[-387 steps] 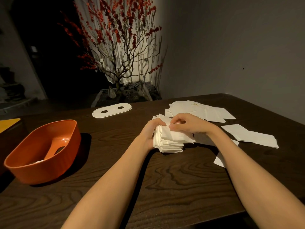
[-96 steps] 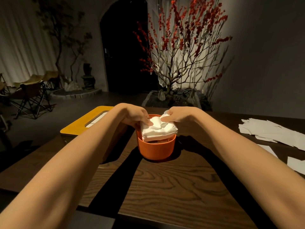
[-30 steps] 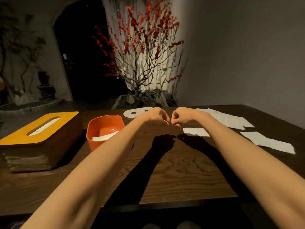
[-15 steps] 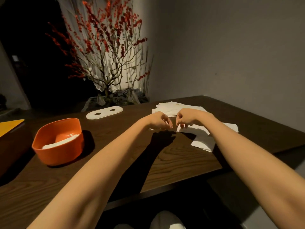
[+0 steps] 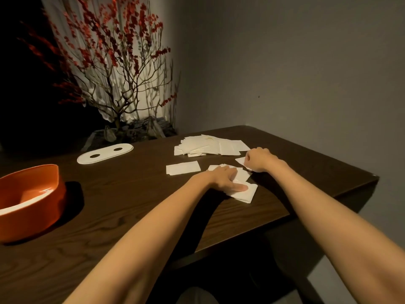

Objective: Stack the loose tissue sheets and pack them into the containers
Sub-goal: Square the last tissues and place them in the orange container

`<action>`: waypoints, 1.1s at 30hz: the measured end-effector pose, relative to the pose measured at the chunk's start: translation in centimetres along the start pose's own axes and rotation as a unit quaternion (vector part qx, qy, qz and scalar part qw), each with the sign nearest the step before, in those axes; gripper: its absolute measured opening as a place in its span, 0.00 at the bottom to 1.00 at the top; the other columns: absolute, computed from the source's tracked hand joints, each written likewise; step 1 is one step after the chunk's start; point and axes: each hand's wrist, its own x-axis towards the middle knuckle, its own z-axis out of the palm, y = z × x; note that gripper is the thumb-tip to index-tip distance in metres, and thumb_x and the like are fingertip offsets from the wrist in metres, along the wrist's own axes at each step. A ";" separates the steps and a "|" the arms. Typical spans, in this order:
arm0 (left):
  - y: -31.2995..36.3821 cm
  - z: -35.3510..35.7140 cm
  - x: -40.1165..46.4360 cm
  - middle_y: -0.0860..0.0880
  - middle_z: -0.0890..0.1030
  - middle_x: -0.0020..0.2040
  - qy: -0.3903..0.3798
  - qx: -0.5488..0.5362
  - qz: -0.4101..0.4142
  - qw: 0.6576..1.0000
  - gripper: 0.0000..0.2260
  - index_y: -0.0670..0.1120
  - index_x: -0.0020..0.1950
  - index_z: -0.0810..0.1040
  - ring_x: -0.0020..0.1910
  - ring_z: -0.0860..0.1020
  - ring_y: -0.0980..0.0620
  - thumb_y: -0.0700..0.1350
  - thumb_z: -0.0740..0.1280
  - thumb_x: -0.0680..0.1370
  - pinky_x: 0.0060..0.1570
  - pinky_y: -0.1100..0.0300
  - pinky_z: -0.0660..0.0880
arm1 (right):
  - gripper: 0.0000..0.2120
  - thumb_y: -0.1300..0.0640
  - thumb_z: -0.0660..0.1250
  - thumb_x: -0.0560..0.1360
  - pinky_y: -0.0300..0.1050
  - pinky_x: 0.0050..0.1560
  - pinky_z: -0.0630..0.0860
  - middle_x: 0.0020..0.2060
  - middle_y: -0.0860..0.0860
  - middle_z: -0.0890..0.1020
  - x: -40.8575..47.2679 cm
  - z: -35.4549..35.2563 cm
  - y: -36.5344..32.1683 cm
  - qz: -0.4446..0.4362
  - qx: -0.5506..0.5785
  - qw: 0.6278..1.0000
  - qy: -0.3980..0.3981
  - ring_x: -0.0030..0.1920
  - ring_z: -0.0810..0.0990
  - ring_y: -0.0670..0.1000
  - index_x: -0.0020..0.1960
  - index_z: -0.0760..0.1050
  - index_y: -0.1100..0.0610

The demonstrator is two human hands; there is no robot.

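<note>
A: Orange container (image 5: 30, 200) logged first, at the near left of the dark wood table (image 5: 135, 218). We see a white layer inside it, low against the inner wall.

B: Agreed. Behind it, further right, we note a white oval lid (image 5: 105, 153) with two dark holes, flat on the table. Beyond the far edge stands a red-blossomed branch arrangement (image 5: 114, 69).

A: Moving right: one single tissue sheet (image 5: 183, 167) lies alone, mid-table. Beyond it, toward the far right, a spread pile of tissue sheets (image 5: 210, 145), overlapping, not squared.

B: Our left hand (image 5: 225, 177) comes next. Fingers are extended and lie flat on a small cluster of sheets (image 5: 243, 189) near the right edge; the thumb presses on the nearest sheet. We record it as pressing, not gripping.

A: And our right hand (image 5: 258, 159)?

B: Just right of the left hand, fingers curled. A white sheet corner (image 5: 240, 160) shows at the fingertips, apparently pinched between them. How much of that sheet lies under the hand, we cannot tell.

A: Both forearms are bare, reaching in from the near side. The hands are close together, not touching.
</note>
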 end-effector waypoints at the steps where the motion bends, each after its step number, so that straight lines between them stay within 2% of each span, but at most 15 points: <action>1: -0.3 0.2 0.4 0.44 0.55 0.78 -0.004 0.027 -0.006 1.000 0.32 0.46 0.77 0.57 0.76 0.56 0.44 0.63 0.57 0.79 0.71 0.44 0.56 | 0.11 0.57 0.56 0.80 0.58 0.63 0.65 0.66 0.60 0.67 0.3 0.3 0.1 0.010 -0.011 1.000 0.003 0.66 0.65 0.61 0.59 0.72 0.59; 2: -0.6 0.3 0.7 0.45 0.51 0.79 -0.009 0.049 -0.016 0.999 0.33 0.48 0.78 0.54 0.77 0.52 0.43 0.65 0.54 0.79 0.72 0.41 0.52 | 0.15 0.56 0.56 0.81 0.60 0.66 0.63 0.69 0.60 0.64 0.4 0.5 0.2 0.021 -0.015 1.000 -0.002 0.69 0.61 0.62 0.65 0.70 0.59; 4: -1.3 0.4 1.1 0.48 0.45 0.80 -0.008 0.071 -0.032 0.997 0.34 0.51 0.79 0.49 0.78 0.45 0.45 0.66 0.51 0.79 0.73 0.36 0.44 | 0.19 0.55 0.57 0.81 0.62 0.68 0.61 0.72 0.59 0.60 0.9 1.0 0.3 0.026 -0.012 0.999 -0.026 0.71 0.59 0.62 0.71 0.65 0.57; 9: -3.5 -0.3 1.5 0.49 0.46 0.80 0.009 0.072 -0.057 0.996 0.34 0.53 0.79 0.50 0.78 0.45 0.45 0.68 0.51 0.78 0.73 0.35 0.42 | 0.22 0.54 0.58 0.81 0.64 0.67 0.60 0.74 0.58 0.59 1.9 1.8 -0.5 0.001 -0.014 0.999 -0.034 0.72 0.57 0.61 0.73 0.62 0.53; 13: -5.0 -0.7 1.5 0.46 0.57 0.77 0.082 0.056 -0.063 0.993 0.29 0.54 0.76 0.62 0.76 0.56 0.41 0.65 0.57 0.78 0.72 0.37 0.50 | 0.19 0.54 0.55 0.82 0.66 0.68 0.57 0.73 0.58 0.60 2.7 2.0 -1.9 -0.036 -0.003 0.999 -0.039 0.73 0.56 0.62 0.72 0.64 0.53; 15: -5.7 -1.0 1.6 0.45 0.64 0.72 0.125 0.018 -0.056 0.990 0.22 0.56 0.70 0.69 0.72 0.61 0.41 0.62 0.59 0.79 0.70 0.38 0.55 | 0.16 0.56 0.54 0.82 0.65 0.69 0.60 0.70 0.57 0.66 3.1 2.0 -2.2 -0.059 0.026 0.997 -0.038 0.71 0.62 0.61 0.68 0.69 0.52; 18: -6.6 -1.5 1.8 0.49 0.73 0.61 0.163 -0.049 -0.049 0.984 0.11 0.55 0.59 0.77 0.63 0.70 0.46 0.55 0.62 0.79 0.68 0.39 0.60 | 0.12 0.58 0.55 0.82 0.59 0.67 0.68 0.62 0.55 0.75 3.6 2.0 -2.3 -0.078 0.086 0.993 -0.014 0.62 0.72 0.56 0.61 0.73 0.52; 21: -6.9 -1.5 2.0 0.52 0.76 0.52 0.187 -0.082 -0.047 0.978 0.08 0.53 0.54 0.80 0.55 0.72 0.51 0.51 0.65 0.77 0.66 0.41 0.63 | 0.13 0.63 0.58 0.80 0.51 0.63 0.73 0.61 0.54 0.76 3.8 2.2 -2.1 -0.077 0.114 0.991 0.004 0.59 0.74 0.54 0.61 0.73 0.52; 24: -7.3 -1.5 2.7 0.49 0.76 0.57 0.216 -0.089 -0.055 0.971 0.07 0.51 0.54 0.80 0.60 0.71 0.48 0.50 0.65 0.78 0.64 0.44 0.64 | 0.16 0.67 0.58 0.79 0.49 0.60 0.75 0.60 0.54 0.76 4.1 2.3 -2.1 -0.080 0.124 0.989 0.019 0.58 0.76 0.53 0.61 0.73 0.52; 28: -8.1 -2.1 4.2 0.44 0.72 0.62 0.235 -0.063 -0.081 0.966 0.11 0.51 0.60 0.78 0.64 0.69 0.44 0.50 0.64 0.79 0.65 0.44 0.65 | 0.15 0.65 0.59 0.79 0.49 0.59 0.75 0.60 0.54 0.76 5.3 2.2 -2.3 -0.079 0.136 0.987 0.026 0.58 0.75 0.53 0.62 0.73 0.52; 31: -9.0 -2.7 5.4 0.44 0.69 0.68 0.249 -0.045 -0.092 0.963 0.16 0.49 0.67 0.72 0.67 0.67 0.43 0.48 0.64 0.79 0.66 0.44 0.64 | 0.15 0.63 0.62 0.79 0.46 0.56 0.72 0.61 0.53 0.76 6.3 2.4 -2.8 -0.077 0.127 0.988 0.037 0.60 0.75 0.54 0.64 0.72 0.52; 33: -9.8 -3.3 6.4 0.44 0.66 0.72 0.250 -0.033 -0.089 0.964 0.21 0.48 0.72 0.67 0.70 0.65 0.43 0.47 0.64 0.79 0.67 0.43 0.63 | 0.15 0.60 0.64 0.78 0.48 0.59 0.70 0.63 0.53 0.75 7.2 2.6 -3.3 -0.079 0.112 0.988 0.075 0.63 0.73 0.54 0.64 0.72 0.51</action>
